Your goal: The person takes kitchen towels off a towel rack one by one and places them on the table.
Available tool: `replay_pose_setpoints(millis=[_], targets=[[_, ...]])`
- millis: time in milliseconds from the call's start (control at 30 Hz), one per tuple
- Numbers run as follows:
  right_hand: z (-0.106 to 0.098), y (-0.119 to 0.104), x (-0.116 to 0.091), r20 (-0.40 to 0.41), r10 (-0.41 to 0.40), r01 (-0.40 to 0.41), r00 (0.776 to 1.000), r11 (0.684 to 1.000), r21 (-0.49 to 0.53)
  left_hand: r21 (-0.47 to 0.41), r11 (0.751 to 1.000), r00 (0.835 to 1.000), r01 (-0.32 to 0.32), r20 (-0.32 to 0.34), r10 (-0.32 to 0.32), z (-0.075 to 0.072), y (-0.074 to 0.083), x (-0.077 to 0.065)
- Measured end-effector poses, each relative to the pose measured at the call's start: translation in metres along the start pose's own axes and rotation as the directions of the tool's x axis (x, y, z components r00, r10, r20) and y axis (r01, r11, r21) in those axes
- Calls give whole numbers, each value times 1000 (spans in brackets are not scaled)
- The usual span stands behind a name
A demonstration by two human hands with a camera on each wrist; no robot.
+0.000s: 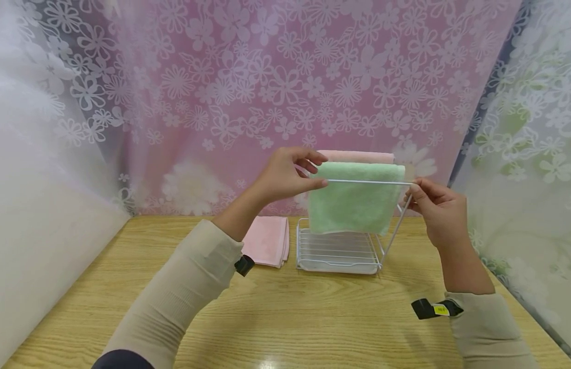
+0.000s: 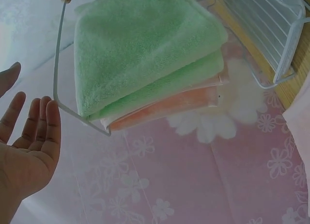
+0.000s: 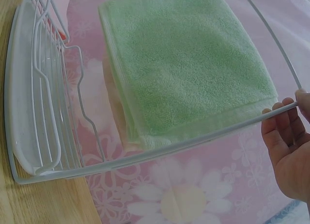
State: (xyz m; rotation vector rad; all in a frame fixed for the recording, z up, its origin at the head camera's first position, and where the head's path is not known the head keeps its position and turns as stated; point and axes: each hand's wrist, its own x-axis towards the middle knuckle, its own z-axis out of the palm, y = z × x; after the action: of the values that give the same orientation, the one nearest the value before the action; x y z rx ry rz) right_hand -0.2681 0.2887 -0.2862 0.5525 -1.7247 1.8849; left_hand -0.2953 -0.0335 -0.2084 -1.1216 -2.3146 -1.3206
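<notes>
**Beige left sleeve (image 1: 179,292) looming in the lower left, hands framing a hung wire towel rack**

Nearest the camera, that sleeve is filling the lower left of the head view, with the right sleeve (image 1: 486,328) lying at the lower right. The right hand (image 1: 440,212), right of centre, is pinching the corner of the white front rail (image 1: 368,182) between thumb and fingers. The left hand (image 1: 290,174), near the middle, is standing at the rail's other end with fingers loosely extended and wrapping around nothing; whether its fingertips are actually touching the wire is hard to tell.

Just behind the rail, a folded mint-green terry towel (image 1: 354,205) is hanging down, and a pale pink towel (image 1: 354,156) is showing along its top edge from farther back. The front rail itself is carrying no cloth along its visible length. Below, the wire shelf (image 1: 333,246) is sitting over a white drip tray (image 1: 336,270). Left of it, a folded pink towel (image 1: 267,241) is lying flat on the wood-grain table (image 1: 267,318). A pink floral curtain (image 1: 248,77) is spanning the upper frame.

The step in hand seems to be setting or steadying the rail, with two towels already hanging. The next move is probably calling for both ends to be level and firmly seated, the left fingers closing on their corner if the wire needs bending or pressing, without brushing the green towel loose.
</notes>
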Motion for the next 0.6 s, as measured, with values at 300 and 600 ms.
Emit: replay_pose_setpoints(millis=[300, 600], targets=[[0, 0, 0, -5, 1, -1, 1000, 1000, 8, 59, 998, 999, -25, 36, 22, 7, 7, 15], [0, 2, 0, -7, -7, 7, 1000, 1000, 12, 153, 987, 996, -43, 87, 30, 12, 19, 28]])
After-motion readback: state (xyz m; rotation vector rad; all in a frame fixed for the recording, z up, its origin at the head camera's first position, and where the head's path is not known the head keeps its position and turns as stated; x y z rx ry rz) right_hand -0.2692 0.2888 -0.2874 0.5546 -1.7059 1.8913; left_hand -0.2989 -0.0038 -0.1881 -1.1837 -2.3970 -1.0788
